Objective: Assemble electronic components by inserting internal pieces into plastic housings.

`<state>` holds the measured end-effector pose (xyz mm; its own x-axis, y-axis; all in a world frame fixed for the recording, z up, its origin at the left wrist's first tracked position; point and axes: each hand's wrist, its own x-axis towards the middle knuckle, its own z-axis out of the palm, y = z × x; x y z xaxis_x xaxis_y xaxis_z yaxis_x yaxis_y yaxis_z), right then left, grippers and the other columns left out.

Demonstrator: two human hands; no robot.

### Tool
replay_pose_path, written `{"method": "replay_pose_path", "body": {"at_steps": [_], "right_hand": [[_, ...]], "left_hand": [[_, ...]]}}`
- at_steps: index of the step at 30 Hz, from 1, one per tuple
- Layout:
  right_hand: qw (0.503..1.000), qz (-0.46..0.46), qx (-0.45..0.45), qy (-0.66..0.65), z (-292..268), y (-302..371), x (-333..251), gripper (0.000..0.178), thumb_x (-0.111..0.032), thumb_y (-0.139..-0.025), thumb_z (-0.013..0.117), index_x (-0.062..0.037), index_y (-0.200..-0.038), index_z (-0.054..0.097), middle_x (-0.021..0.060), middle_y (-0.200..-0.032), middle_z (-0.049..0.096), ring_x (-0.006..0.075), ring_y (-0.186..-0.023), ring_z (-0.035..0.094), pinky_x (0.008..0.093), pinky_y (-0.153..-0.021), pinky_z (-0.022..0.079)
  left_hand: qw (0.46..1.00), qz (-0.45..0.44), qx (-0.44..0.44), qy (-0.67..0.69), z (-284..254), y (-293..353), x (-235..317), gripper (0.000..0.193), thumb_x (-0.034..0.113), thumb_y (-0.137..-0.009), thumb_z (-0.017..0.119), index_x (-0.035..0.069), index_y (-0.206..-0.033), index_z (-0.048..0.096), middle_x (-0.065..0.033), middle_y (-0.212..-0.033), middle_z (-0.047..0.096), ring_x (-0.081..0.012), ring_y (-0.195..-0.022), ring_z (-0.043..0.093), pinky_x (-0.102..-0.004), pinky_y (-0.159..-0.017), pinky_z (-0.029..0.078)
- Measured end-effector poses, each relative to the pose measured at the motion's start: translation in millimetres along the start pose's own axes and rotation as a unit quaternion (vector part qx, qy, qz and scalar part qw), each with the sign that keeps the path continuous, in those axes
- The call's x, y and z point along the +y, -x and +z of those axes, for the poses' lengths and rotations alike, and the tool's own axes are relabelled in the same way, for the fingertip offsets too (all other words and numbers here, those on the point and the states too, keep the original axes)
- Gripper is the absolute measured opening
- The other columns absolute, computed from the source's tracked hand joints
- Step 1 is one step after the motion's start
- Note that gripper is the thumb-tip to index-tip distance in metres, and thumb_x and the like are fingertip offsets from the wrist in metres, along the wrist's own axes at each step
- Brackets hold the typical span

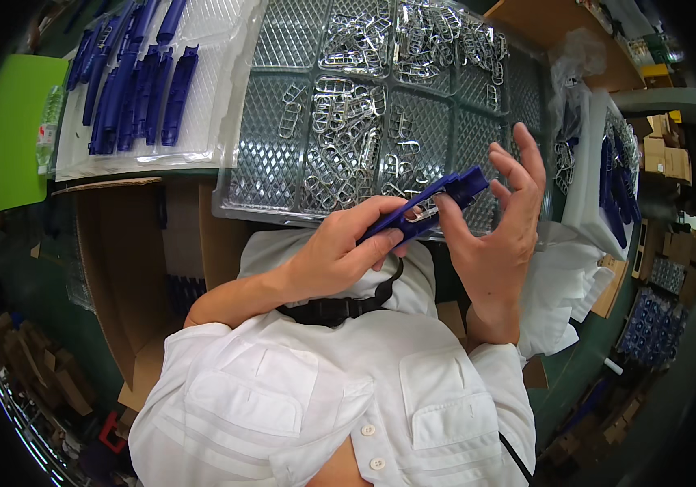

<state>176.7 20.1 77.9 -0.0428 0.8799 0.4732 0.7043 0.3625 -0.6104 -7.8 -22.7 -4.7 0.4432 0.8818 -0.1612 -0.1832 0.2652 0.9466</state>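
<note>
My left hand (336, 247) is closed around one end of a long dark-blue plastic channel-like piece (463, 187), held tilted in front of my chest. A small shiny metal piece (423, 213) shows in the hollow of it, close to my left fingers. At the other end, the thumb of my right hand (490, 235) touches the blue piece, while its fingers are spread upward and apart. Just beyond my hands lies a clear compartment tray (263, 122), with loose silver metal loops (344, 122) heaped in several of its sections.
On the far left, a white tray (214, 57) bears several blue pieces (149, 89), with a clear plastic bottle (46, 134) beside it. A cardboard box (104, 268) stands below. To the right, more blue pieces (614, 183) lie by a white foam-like container (579, 195).
</note>
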Motion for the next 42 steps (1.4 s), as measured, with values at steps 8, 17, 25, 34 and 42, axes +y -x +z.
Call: {"method": "replay_pose_path", "body": {"at_steps": [8,17,25,34,42], "right_hand": [[0.972,0.127,-0.161,-0.117,-1,16,21,0.037,0.007,-0.087,0.076,0.0014,-0.121,0.062,0.0077,-0.108,0.072,0.0134,-0.1,0.072,0.0283,-0.09,0.058],[0.991,0.031,-0.108,-0.079,11,27,26,0.03,0.0,-0.084,0.079,-0.0019,-0.107,0.061,0.0127,-0.095,0.067,0.0305,-0.079,0.071,0.0381,-0.07,0.056],[0.957,0.024,-0.092,-0.275,15,20,36,0.033,0.012,-0.082,0.074,-0.0016,-0.107,0.057,0.0127,-0.103,0.07,0.0214,-0.086,0.071,0.0321,-0.077,0.057],[0.953,-0.155,-0.014,-0.26,-3,21,67,0.039,-0.001,-0.083,0.084,-0.0052,-0.113,0.059,0.0247,-0.119,0.068,0.0349,-0.11,0.068,0.0458,-0.102,0.053],[0.969,-0.1,-0.019,-0.225,7,12,73,0.053,0.017,-0.076,0.069,-0.0009,-0.124,0.059,0.0231,-0.125,0.068,0.0333,-0.108,0.07,0.0406,-0.093,0.057]], "left_hand": [[0.997,0.02,0.011,-0.077,-1,-12,16,0.025,0.016,-0.106,0.061,-0.003,-0.123,0.063,-0.0067,-0.094,0.074,-0.0096,-0.079,0.069,-0.0255,-0.073,0.057],[0.989,0.008,0.067,-0.132,6,-24,11,0.016,0.01,-0.102,0.063,-0.002,-0.096,0.073,-0.0022,-0.07,0.069,-0.0052,-0.066,0.063,-0.0231,-0.059,0.05],[0.97,0.05,0.035,-0.235,-4,-23,37,0.016,0.013,-0.099,0.067,-0.001,-0.106,0.073,-0.005,-0.079,0.071,-0.0096,-0.069,0.064,-0.0261,-0.062,0.05],[0.957,0.187,-0.017,-0.222,-37,0,63,0.051,0.004,-0.087,0.081,-0.002,-0.136,0.066,-0.0165,-0.122,0.068,-0.0255,-0.108,0.069,-0.0344,-0.091,0.055],[0.935,0.218,0.042,-0.277,-41,-11,71,0.053,0.0,-0.08,0.085,0.0,-0.131,0.069,-0.0154,-0.12,0.069,-0.0244,-0.106,0.069,-0.0332,-0.091,0.055]]}}
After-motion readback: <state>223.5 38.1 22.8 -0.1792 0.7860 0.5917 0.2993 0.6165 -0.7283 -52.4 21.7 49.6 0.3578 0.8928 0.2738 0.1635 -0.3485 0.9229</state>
